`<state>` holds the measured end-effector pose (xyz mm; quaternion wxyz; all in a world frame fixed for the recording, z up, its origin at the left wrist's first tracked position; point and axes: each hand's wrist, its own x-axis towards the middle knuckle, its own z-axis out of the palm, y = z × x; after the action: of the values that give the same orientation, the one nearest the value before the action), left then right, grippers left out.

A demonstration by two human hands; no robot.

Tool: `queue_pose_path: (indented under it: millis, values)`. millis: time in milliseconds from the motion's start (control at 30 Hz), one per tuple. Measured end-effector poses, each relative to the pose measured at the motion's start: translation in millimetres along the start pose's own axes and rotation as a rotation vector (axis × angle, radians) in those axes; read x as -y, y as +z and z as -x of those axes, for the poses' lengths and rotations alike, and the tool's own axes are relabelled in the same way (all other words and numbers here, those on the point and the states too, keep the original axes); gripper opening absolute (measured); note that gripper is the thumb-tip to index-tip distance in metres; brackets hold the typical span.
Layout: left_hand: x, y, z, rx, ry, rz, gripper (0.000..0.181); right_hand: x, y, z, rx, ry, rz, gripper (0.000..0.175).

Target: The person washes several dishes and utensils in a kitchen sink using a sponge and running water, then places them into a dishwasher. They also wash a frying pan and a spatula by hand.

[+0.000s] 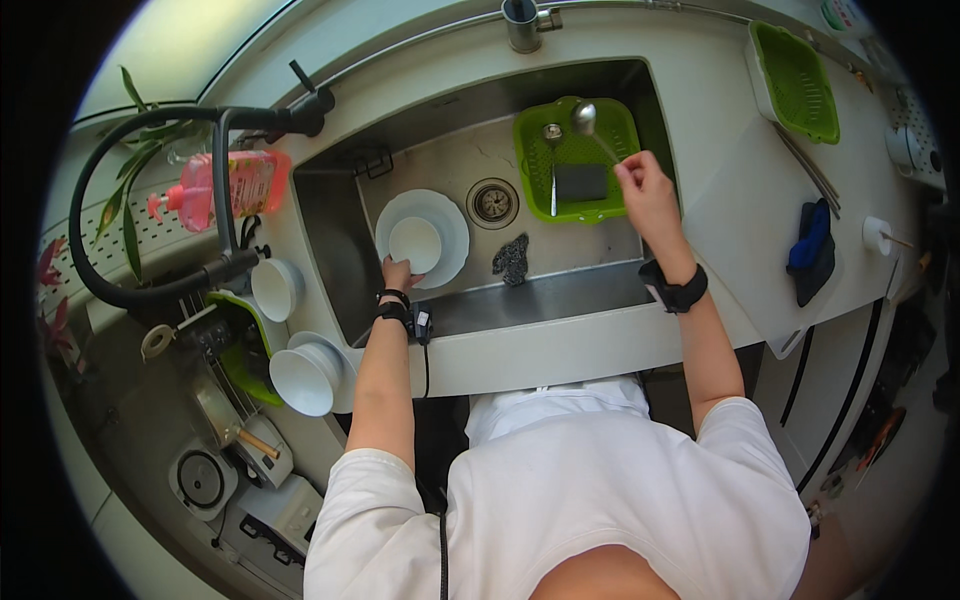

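My right hand grips the handle of a metal spoon and holds it over a green plastic colander basket. In that basket lie a second metal utensil and a dark grey rectangular pad. At the left of the steel sink, a small white bowl sits inside a larger white scalloped bowl. My left hand holds the small bowl at its near rim. A steel wool scourer lies on the sink floor near the drain.
Left of the sink are white bowls, a pink soap bottle and a black hose faucet. Another green basket, metal chopsticks and a blue and dark cloth lie on the right counter. A second faucet stands behind the sink.
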<state>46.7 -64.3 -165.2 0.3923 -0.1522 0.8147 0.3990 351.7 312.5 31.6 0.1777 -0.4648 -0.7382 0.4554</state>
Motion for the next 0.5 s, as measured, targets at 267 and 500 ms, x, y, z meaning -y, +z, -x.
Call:
queue_pose_path:
  millis: [267,500]
  values:
    - [-26.5,-6.7,37.2,-0.182,0.273,-0.125,0.049,-0.1,185.6,70.1,0.473,-0.368,0.383,0.014]
    - [-56.7,-31.3,40.9,-0.22,0.296,-0.065,0.046,-26.9,291.7,56.7,0.488,-0.45,0.464,0.01]
